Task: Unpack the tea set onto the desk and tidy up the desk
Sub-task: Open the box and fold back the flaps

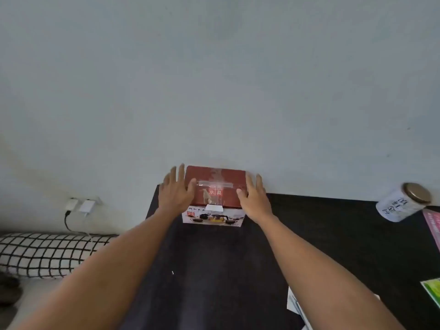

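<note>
A red tea set box (215, 186), taped across its closed lid and printed with a teapot picture on its white front, stands at the far edge of the black desk (214, 270) against the wall. My left hand (175, 190) lies flat against the box's left side, fingers spread, thumb on the lid. My right hand (254, 195) is pressed against the box's right side in the same way. Both arms reach forward across the desk.
A white tin with a gold lid (402, 202) lies tilted at the desk's far right. Pink and green papers (432, 225) and white sheets (295, 306) sit along the right and front. Left of the desk are a checked pillow (45, 252) and wall chargers (79, 206).
</note>
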